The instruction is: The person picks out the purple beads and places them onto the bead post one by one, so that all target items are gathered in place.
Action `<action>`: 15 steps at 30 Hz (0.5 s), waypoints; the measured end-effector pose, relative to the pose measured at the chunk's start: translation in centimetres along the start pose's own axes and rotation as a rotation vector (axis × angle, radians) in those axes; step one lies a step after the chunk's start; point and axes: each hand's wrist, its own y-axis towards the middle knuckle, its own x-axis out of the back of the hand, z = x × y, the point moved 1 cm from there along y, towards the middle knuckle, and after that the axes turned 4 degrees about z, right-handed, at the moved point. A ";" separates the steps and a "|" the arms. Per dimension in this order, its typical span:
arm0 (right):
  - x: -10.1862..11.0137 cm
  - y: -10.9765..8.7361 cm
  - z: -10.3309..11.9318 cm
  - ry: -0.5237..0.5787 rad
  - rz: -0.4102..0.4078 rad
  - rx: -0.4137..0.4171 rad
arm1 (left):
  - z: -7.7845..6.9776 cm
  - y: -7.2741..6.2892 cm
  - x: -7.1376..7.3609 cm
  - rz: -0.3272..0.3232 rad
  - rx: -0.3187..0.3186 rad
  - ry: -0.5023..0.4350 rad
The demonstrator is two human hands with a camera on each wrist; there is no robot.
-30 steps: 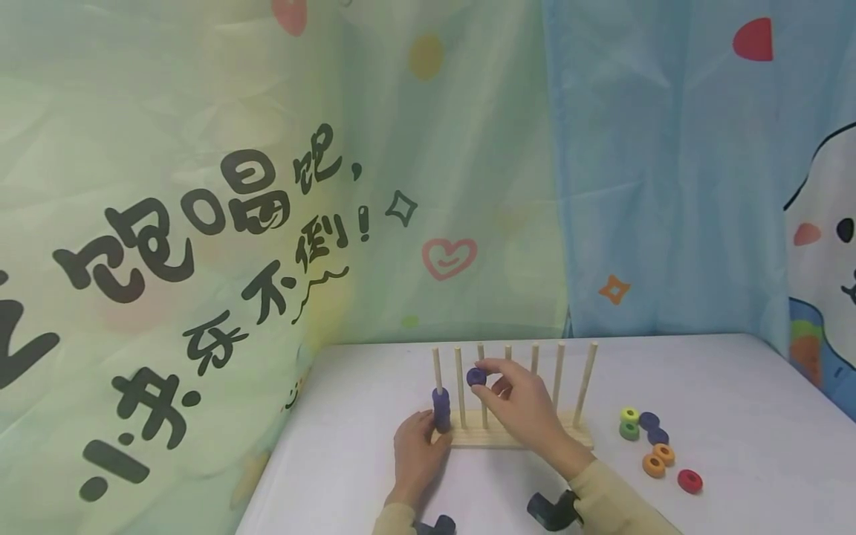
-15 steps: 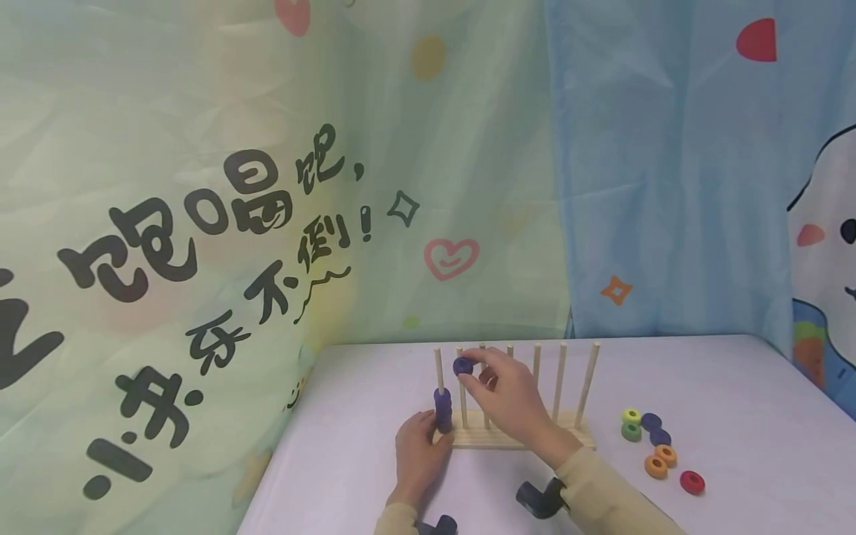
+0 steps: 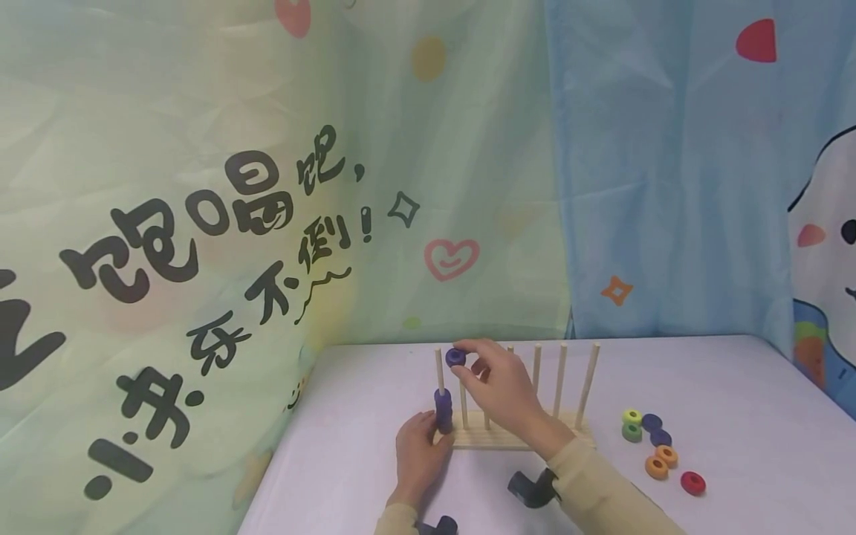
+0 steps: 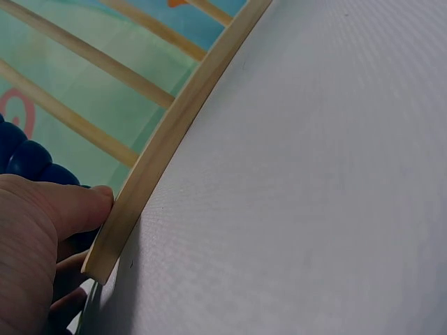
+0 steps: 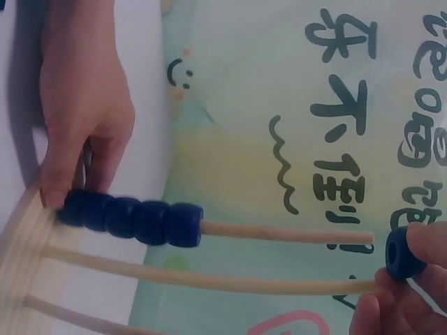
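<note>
A wooden peg stand [image 3: 508, 440] with a row of upright pegs stands on the table. Several blue beads [image 5: 133, 218] are stacked low on its leftmost peg [image 5: 293, 234]. My left hand [image 3: 421, 452] grips the left end of the base, its thumb against the wood beside the stack. Between thumb and forefinger, my right hand [image 3: 507, 388] pinches another blue bead [image 3: 455, 357]. That bead is up near the tip of the leftmost peg, just apart from it in the right wrist view, its hole [image 5: 392, 252] facing the peg end.
Loose beads lie on the table to the right of the stand: yellow [image 3: 631, 417], green [image 3: 631, 432], two blue, two orange [image 3: 657, 467] and a red one [image 3: 692, 484]. A printed curtain [image 3: 455, 186] hangs behind the table [image 3: 742, 401].
My right hand has moved left and slightly up with the blue bead, from over the third peg to near the tip of the leftmost peg. My left hand stays at the base.
</note>
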 end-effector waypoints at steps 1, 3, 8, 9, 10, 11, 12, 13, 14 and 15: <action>0.0 0.1 0.0 -0.003 0.009 0.003 | 0.0 0.0 0.0 -0.003 -0.004 0.003; -0.1 0.3 0.1 -0.006 0.026 0.002 | 0.0 -0.1 0.1 -0.016 -0.020 0.008; -0.1 1.0 0.2 0.025 0.028 -0.056 | -0.1 -0.1 0.1 -0.020 -0.029 0.001; -0.1 1.1 0.3 0.039 0.028 -0.071 | -0.1 -0.1 0.1 -0.016 -0.028 -0.002; -0.1 1.3 0.3 0.054 0.030 -0.081 | -0.1 -0.1 0.1 -0.013 -0.028 -0.003; -0.1 1.4 0.4 0.064 0.032 -0.093 | -0.1 -0.1 0.1 -0.010 -0.024 -0.005; -0.1 1.6 0.4 0.071 0.038 -0.108 | -0.1 -0.1 0.1 -0.006 -0.021 -0.006; -0.2 1.7 0.5 0.080 0.044 -0.121 | -0.1 0.0 0.1 -0.003 -0.020 -0.006; -0.3 1.8 0.6 0.089 0.048 -0.134 | 0.0 0.0 0.1 -0.001 -0.021 -0.006; -0.4 1.9 0.6 0.096 0.053 -0.146 | 0.0 0.0 0.1 0.000 -0.024 -0.003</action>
